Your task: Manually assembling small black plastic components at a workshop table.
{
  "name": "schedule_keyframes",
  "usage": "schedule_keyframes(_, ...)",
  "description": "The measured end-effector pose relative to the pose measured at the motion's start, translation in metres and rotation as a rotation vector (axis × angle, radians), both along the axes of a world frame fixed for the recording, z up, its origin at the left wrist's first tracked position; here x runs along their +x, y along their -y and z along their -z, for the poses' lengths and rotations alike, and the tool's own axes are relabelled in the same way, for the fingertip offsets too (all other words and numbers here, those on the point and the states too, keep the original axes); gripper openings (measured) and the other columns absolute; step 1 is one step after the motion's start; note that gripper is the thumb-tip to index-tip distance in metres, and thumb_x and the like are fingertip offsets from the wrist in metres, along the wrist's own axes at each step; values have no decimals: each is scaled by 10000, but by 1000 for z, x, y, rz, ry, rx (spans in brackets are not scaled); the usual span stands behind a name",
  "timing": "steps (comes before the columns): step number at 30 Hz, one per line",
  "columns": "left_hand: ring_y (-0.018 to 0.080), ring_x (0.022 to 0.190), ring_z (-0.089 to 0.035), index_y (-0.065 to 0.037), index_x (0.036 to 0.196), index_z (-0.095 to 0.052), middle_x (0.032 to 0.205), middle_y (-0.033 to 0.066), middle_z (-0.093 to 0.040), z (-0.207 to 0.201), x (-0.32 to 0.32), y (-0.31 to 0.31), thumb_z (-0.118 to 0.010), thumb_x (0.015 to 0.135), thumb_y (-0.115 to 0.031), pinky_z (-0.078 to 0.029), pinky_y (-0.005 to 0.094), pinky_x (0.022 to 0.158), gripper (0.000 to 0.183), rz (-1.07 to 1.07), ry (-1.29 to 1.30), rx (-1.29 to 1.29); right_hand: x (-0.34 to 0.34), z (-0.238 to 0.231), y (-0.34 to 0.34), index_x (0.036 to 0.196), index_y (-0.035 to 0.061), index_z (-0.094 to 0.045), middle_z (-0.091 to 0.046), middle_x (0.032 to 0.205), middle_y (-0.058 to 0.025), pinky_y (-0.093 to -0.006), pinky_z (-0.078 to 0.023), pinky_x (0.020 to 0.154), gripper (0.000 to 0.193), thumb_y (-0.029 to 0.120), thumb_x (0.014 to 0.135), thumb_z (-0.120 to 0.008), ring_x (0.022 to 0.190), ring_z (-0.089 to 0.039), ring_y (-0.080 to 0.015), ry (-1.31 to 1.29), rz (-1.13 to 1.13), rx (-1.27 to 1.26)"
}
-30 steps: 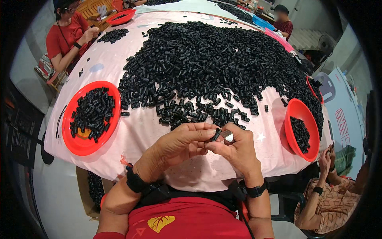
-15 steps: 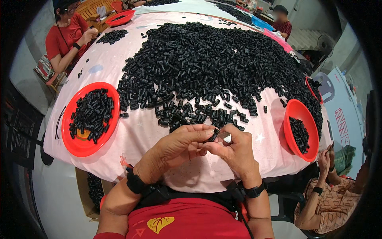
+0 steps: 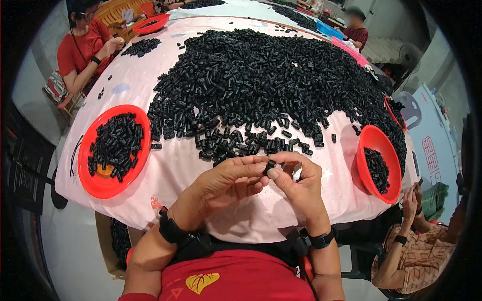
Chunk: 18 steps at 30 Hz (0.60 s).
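Between the thumb and fingertips of my left hand point(image 3: 226, 181) is a small black cylindrical piece point(image 3: 269, 166), pinched close to the table's near edge. My right hand point(image 3: 304, 193) meets it from the other side, its thumb pressed against the piece. Closed in the right fingers is a small white object point(image 3: 297, 173), mostly hidden, so its kind cannot be made out. Just beyond my hands spreads a large heap of similar black pieces point(image 3: 251, 85) on the pale pink tablecloth point(image 3: 341, 210).
A red plate point(image 3: 86, 168) heaped with black pieces lies to the left, a red bowl point(image 3: 362, 173) of them to the right. Under the table's left edge stands a cardboard box point(image 3: 104, 241). Co-workers sit at left point(image 3: 83, 55), far right point(image 3: 356, 32) and near right point(image 3: 416, 251).
My right thumb has moved up onto the black piece, and the right fingers now curl higher around it. The shiny flat part that showed beside the white object is now hidden.
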<state>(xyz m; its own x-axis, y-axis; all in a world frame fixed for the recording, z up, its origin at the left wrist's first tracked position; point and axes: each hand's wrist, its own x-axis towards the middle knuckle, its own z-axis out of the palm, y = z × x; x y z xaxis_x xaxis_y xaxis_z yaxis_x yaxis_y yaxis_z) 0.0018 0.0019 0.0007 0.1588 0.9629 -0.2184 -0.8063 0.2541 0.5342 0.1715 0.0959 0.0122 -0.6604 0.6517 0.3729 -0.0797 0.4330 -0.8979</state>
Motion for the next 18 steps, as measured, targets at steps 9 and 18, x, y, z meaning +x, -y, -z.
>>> schedule_keyframes(9, 79, 781, -621, -43, 1091, -598, 900, -1, -631, 1, 1, -1, -635, 903, -137, -528, 204, 715, 213, 42, -76, 31, 1, -7, 4, 1058, 29, -666, -690, 908, -41, -213, -485, 713, 234, 86, 834, -703, 797, -604, -66, 47, -42, -112)
schedule_keyframes(18, 46, 723, -539, -57, 1084, -576, 847, -32, -576, -3, 3, 0, -626, 907, -131, -449, 197, 658, 198, 43, -35, 2, 1, -3, 2, 1088, 26, -664, -702, 923, -49, -220, -493, 704, 245, 105, 857, -684, 755, -612, -64, -9, -60, -76)
